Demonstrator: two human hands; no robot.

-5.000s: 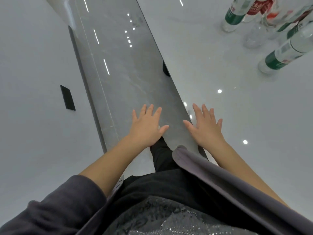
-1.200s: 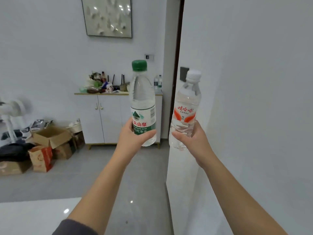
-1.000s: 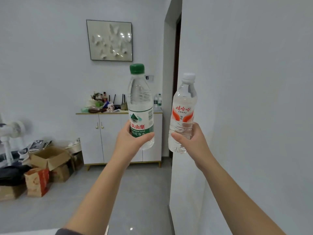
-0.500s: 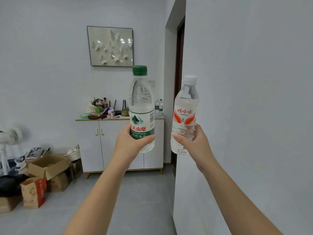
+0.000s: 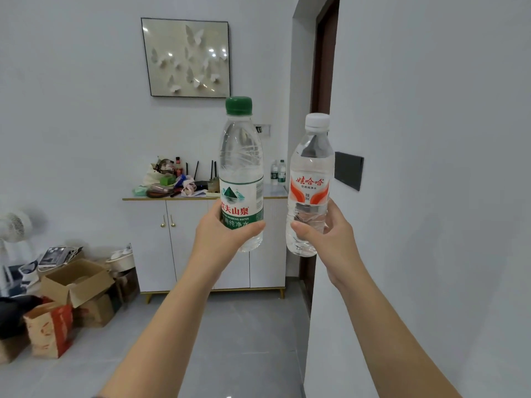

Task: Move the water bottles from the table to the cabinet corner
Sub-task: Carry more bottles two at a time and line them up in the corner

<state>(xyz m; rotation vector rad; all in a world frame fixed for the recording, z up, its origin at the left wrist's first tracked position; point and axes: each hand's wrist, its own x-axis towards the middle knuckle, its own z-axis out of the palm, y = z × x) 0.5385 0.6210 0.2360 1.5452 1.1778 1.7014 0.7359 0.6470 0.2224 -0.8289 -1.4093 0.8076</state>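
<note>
A: What is nearest the camera?

B: Two bare forearms reach forward. The left hand [image 5: 221, 239] is wrapped around the lower part of a green-capped bottle [image 5: 240, 173]; the right hand [image 5: 330, 237] grips a white-capped bottle [image 5: 310, 185] near its base.

A: How do the bottles stand?

B: Both are held in the air with the long axis vertical, caps up and labels towards the camera. They are side by side with a narrow gap between them, the green-capped one a little higher.

A: And farther off?

B: A white cabinet [image 5: 186, 248] against the far wall, its top cluttered on the left. Two small bottles [image 5: 277, 172] stand at its right corner. Open cardboard boxes [image 5: 74, 282] sit on the floor to the left, and a framed butterfly picture [image 5: 186, 57] hangs above.
</note>
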